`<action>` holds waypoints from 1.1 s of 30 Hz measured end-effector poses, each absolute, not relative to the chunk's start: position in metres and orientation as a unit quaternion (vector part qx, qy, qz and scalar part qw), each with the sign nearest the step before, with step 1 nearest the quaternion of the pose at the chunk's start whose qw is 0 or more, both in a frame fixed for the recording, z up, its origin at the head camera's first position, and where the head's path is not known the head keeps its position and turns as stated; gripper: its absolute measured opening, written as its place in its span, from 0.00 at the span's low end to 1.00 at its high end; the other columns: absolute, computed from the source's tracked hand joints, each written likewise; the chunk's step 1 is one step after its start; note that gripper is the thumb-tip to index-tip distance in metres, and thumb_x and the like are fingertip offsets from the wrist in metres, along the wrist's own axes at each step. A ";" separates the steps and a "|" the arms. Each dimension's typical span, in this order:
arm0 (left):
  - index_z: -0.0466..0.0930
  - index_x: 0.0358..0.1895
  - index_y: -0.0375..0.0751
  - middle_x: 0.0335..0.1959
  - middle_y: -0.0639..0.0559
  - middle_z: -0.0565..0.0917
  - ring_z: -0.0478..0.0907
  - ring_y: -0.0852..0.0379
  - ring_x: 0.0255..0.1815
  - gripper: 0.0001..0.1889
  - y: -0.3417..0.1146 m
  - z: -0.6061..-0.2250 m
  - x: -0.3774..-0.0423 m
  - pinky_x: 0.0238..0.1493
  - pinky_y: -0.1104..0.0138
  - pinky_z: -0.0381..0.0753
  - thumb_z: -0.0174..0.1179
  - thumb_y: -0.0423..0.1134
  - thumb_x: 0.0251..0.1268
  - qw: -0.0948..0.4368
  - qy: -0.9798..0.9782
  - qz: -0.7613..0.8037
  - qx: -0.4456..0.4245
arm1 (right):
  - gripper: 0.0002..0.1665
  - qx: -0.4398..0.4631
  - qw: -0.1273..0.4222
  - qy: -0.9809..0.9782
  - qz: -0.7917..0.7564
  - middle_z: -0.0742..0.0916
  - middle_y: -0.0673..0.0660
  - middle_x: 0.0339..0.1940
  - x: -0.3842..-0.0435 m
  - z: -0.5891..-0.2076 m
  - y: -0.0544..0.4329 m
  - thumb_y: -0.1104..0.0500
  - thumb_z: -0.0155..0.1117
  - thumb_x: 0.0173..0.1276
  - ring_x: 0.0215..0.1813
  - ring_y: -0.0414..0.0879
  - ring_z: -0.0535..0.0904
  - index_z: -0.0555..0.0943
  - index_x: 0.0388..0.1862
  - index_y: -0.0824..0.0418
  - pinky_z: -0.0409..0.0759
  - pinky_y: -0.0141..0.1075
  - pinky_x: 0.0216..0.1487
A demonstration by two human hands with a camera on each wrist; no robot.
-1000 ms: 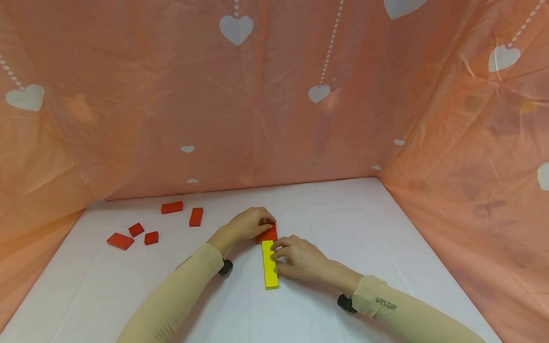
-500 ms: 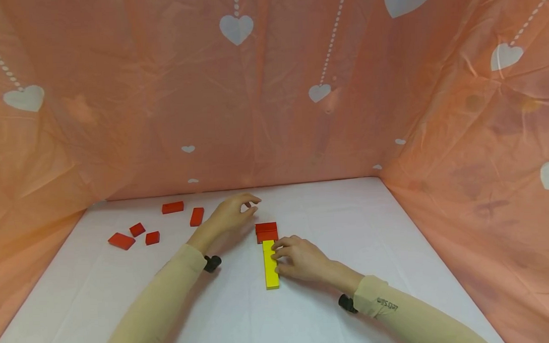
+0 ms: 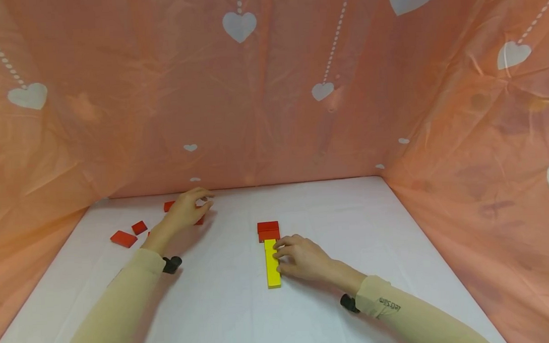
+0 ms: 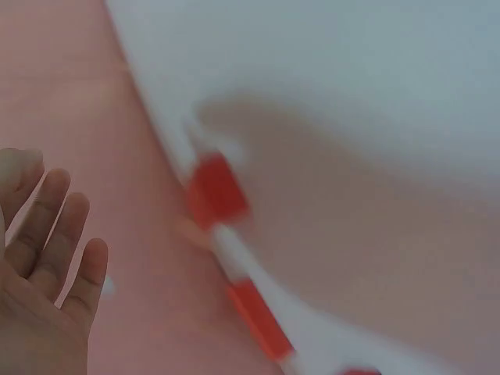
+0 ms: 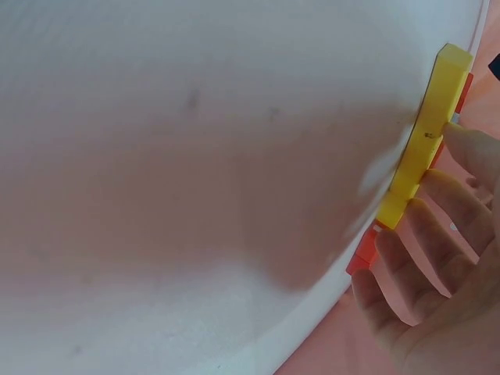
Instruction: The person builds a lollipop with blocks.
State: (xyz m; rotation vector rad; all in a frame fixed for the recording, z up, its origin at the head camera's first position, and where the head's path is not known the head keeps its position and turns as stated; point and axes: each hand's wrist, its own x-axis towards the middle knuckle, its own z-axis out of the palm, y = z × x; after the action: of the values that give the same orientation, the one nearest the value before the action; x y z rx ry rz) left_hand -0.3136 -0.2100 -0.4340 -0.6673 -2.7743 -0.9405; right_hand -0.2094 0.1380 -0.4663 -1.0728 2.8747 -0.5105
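Bar (image 3: 273, 272) on table (image 3: 316, 316), centre; block pair (image 3: 268, 231) just behind its far end. Right hand (image 3: 307, 258) on bar's right side, touching it. Left hand (image 3: 185, 210) well left of bar, above table's back left, between rear block (image 3: 169, 206) and inner block (image 3: 200, 221), partly hiding both. Outer block (image 3: 124, 239) leftmost; small block (image 3: 139, 227) just right and behind it. Curtain (image 3: 272, 116) behind table.

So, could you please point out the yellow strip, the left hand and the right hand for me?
Yellow strip (image 3: 271, 265): head view, on its top face.
Left hand (image 3: 183, 210): head view, on the back of the hand.
Right hand (image 3: 305, 259): head view, on the back of the hand.
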 end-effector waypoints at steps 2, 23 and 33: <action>0.80 0.64 0.33 0.64 0.35 0.79 0.78 0.36 0.62 0.18 -0.221 -0.435 -0.314 0.62 0.41 0.79 0.62 0.34 0.75 0.063 -0.927 -0.297 -0.218 | 0.18 -0.344 0.017 0.924 -0.166 0.85 0.52 0.63 -0.209 -0.466 0.138 0.51 0.73 0.70 0.63 0.49 0.80 0.90 0.56 0.55 0.81 0.45 0.64; 0.70 0.75 0.33 0.74 0.31 0.69 0.68 0.31 0.71 0.32 -0.254 -0.456 -0.317 0.67 0.40 0.75 0.68 0.36 0.70 -0.070 -0.941 -0.267 -0.199 | 0.18 -0.340 0.019 0.926 -0.160 0.85 0.52 0.63 -0.210 -0.466 0.138 0.51 0.73 0.70 0.65 0.51 0.79 0.89 0.56 0.54 0.80 0.49 0.65; 0.76 0.67 0.27 0.68 0.28 0.74 0.73 0.31 0.66 0.28 -0.248 -0.454 -0.316 0.65 0.40 0.77 0.70 0.35 0.68 -0.035 -0.940 -0.260 -0.219 | 0.18 -0.345 0.021 0.926 -0.154 0.85 0.52 0.63 -0.211 -0.466 0.139 0.52 0.73 0.70 0.64 0.51 0.79 0.90 0.56 0.54 0.81 0.48 0.65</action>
State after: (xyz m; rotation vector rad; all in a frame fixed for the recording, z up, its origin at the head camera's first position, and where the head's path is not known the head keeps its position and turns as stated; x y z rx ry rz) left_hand -0.3157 -0.2477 -0.4537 -0.7021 -3.0199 -0.8364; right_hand -0.2106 0.1389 -0.4662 -1.0694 2.8708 -0.4765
